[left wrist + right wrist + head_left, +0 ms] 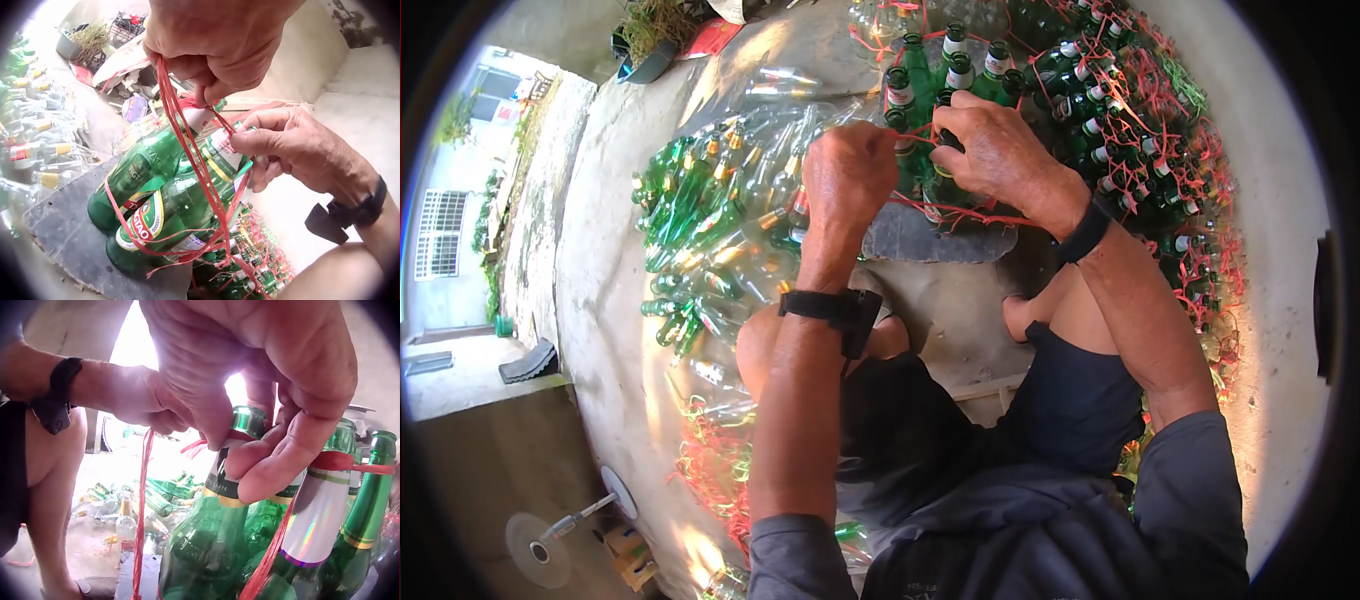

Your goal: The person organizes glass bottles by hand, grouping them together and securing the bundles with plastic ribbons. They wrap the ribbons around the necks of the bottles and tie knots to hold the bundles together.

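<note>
A cluster of green glass bottles [131, 175] with printed labels stands upright on a dark flat slab [59, 215]. Red plastic twine [167, 94] loops round the bodies of the bottles and rises in a taut bundle to my left hand [850, 175], whose curled fingers grip it above the necks. At the bottle tops, my right hand [1010, 160] pinches a strand of the twine between thumb and forefinger. Its other fingers bend close beside a bottle neck [249, 422]. More red twine [331, 462] crosses the necks on the right.
Many loose green and clear bottles [700, 200] lie on the floor to the left. On the right, bottles bundled in red twine [1140, 140] are packed together. A heap of loose twine [712, 465] lies at lower left, near a fan [540, 550].
</note>
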{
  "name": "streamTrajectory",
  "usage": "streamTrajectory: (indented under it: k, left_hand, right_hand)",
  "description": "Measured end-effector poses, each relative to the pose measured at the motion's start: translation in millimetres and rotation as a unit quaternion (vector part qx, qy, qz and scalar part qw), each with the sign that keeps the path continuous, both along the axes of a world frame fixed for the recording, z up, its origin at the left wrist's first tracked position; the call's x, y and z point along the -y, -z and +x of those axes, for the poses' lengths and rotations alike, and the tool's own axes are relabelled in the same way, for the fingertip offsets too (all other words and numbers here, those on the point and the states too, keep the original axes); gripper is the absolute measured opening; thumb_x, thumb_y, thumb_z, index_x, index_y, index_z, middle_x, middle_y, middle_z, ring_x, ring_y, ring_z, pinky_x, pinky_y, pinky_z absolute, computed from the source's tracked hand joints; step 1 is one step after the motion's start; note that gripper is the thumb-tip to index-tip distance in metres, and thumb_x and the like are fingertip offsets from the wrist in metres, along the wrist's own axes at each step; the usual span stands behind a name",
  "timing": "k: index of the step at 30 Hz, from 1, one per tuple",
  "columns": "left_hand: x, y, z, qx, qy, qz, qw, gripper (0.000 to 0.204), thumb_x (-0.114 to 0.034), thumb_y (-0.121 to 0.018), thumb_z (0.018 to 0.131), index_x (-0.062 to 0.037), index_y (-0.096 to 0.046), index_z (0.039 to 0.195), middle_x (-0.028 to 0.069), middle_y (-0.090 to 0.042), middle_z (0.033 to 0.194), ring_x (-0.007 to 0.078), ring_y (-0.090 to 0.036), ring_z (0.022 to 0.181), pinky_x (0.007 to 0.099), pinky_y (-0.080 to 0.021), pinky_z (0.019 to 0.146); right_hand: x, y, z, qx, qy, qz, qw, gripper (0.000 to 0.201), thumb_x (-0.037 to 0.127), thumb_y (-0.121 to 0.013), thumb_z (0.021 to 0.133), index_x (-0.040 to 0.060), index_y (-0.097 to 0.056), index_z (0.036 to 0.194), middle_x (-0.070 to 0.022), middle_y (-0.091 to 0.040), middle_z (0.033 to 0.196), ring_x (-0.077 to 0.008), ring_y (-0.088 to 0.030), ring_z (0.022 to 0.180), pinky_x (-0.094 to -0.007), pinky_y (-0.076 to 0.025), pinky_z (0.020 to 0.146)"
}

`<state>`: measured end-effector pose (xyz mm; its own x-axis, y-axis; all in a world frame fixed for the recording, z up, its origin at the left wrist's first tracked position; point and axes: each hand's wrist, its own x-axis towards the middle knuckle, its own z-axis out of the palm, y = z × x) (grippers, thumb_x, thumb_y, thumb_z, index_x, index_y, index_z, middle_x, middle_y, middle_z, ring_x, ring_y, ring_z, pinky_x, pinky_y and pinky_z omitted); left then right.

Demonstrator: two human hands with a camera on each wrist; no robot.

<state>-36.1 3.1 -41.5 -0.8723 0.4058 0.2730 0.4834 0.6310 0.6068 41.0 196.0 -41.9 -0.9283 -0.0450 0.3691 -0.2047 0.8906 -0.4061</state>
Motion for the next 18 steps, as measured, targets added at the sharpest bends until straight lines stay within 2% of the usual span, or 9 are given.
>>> streamTrajectory:
  k: [4,6,12,18]
  left_hand:
    - [2,-15,-7,-0.012,0.034,-0.046,0.998,0.02,-0.024,-0.074,0.092,-0.0059,-0.082,0.095,0.015,-0.071,0.07,0.0234,-0.07,0.062,0.0381,-0.054,0.063]
    - [2,-23,-12,-0.031,0.066,-0.067,0.995,0.018,-0.023,-0.072,0.091,-0.0076,-0.082,0.094,0.0142,-0.071,0.07,0.0255,-0.071,0.063,0.0397,-0.055,0.064]
    - [-3,-36,-27,-0.106,0.12,-0.136,0.978,0.017,-0.021,-0.068,0.092,-0.0092,-0.08,0.092,0.0156,-0.071,0.073,0.0344,-0.072,0.069,0.0439,-0.056,0.066]
    - [-16,-43,-40,-0.155,0.154,-0.158,0.963,0.016,-0.023,-0.069,0.092,-0.0099,-0.078,0.091,0.016,-0.072,0.079,0.0377,-0.072,0.075,0.0458,-0.057,0.068]
  right_hand:
    - [2,-1,0,-0.002,0.0,-0.011,1.0,0.025,0.014,-0.079,0.084,0.0007,-0.064,0.098,-0.017,-0.061,0.095,-0.0415,-0.066,0.09,-0.0495,-0.054,0.079]
    - [4,-4,1,-0.004,0.008,-0.002,1.0,0.014,0.012,-0.072,0.081,0.002,-0.071,0.091,-0.0182,-0.067,0.097,-0.0407,-0.071,0.088,-0.0497,-0.059,0.082]
    - [2,-2,0,-0.012,0.006,-0.002,1.0,0.014,0.011,-0.073,0.082,0.0021,-0.072,0.092,-0.0168,-0.068,0.097,-0.0387,-0.072,0.089,-0.0489,-0.059,0.082]
    - [3,1,0,-0.014,0.004,-0.005,1.0,0.015,0.012,-0.074,0.082,0.0027,-0.073,0.095,-0.0153,-0.068,0.097,-0.0363,-0.072,0.09,-0.0471,-0.06,0.082]
